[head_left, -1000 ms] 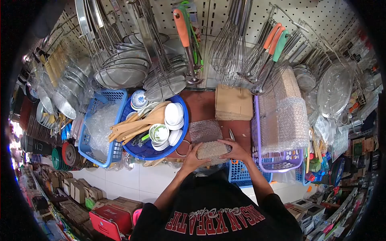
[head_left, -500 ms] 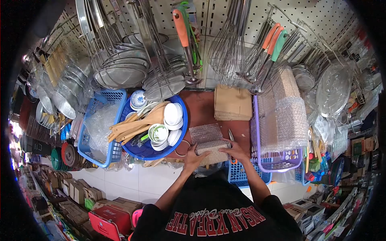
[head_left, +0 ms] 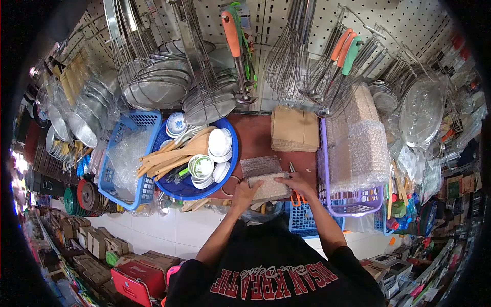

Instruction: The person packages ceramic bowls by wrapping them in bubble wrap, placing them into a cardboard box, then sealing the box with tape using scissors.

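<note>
A small bubble-wrapped box [head_left: 269, 188] is at the front edge of the red-brown table [head_left: 251, 134]. My left hand [head_left: 244, 196] grips its left end, with the thumb on top. At the opposite end my right hand [head_left: 298, 183] holds it, its thumb also on the upper face. A loose flap of bubble wrap [head_left: 260, 166] lies flat on the table just behind the box. Scissors with orange handles [head_left: 298, 198] lie beside my right hand, partly hidden by it.
A blue basin [head_left: 232, 162] with wooden spatulas and bowls stands left, beside a light-blue basket [head_left: 106, 180]. Flat cardboard pieces [head_left: 295, 130] lie behind. A purple basket [head_left: 353, 207] holds wrapped packages [head_left: 358, 153] at right. Whisks [head_left: 289, 66] and strainers [head_left: 157, 89] hang above.
The wrapped box has tilted and moved slightly back onto the flap, with both hands moving along. The orange scissor handles now show beside my right hand.
</note>
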The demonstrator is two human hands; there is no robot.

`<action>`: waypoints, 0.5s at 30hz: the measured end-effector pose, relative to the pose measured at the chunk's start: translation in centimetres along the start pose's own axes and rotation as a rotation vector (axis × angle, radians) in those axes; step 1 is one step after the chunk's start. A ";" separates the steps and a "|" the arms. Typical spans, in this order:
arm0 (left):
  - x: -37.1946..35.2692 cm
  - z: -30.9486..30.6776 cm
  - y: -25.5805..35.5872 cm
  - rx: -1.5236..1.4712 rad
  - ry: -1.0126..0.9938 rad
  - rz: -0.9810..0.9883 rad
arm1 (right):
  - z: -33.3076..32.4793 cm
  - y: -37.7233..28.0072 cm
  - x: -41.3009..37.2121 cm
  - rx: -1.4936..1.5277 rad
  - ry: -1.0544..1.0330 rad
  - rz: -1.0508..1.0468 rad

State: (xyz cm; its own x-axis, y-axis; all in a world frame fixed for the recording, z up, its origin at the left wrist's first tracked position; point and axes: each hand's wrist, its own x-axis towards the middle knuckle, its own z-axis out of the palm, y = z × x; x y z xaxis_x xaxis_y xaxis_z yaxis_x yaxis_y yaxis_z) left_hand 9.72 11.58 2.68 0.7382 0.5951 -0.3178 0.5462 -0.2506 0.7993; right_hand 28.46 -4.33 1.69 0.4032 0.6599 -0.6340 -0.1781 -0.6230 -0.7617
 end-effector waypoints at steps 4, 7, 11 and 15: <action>0.4 0.3 -0.5 0.156 0.007 -0.019 | -0.8 -2.4 -0.4 -0.329 0.047 -0.154; 0.6 1.0 -1.6 0.193 0.046 -0.010 | -0.7 -1.2 3.1 -0.221 0.127 -0.333; 0.3 1.2 -2.3 0.243 0.033 0.087 | 0.8 -4.7 5.6 -0.371 0.106 -0.289; 1.2 2.0 -3.3 0.215 0.013 0.001 | 1.8 -3.2 10.9 -0.939 0.198 -0.592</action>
State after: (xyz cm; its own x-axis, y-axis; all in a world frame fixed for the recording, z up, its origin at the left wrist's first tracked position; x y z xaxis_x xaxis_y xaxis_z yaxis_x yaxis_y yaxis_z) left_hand 9.62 11.60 -1.43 0.7340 0.6045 -0.3094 0.6186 -0.4072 0.6720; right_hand 31.80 5.62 -3.00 0.3500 0.9302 -0.1107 0.8007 -0.3583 -0.4800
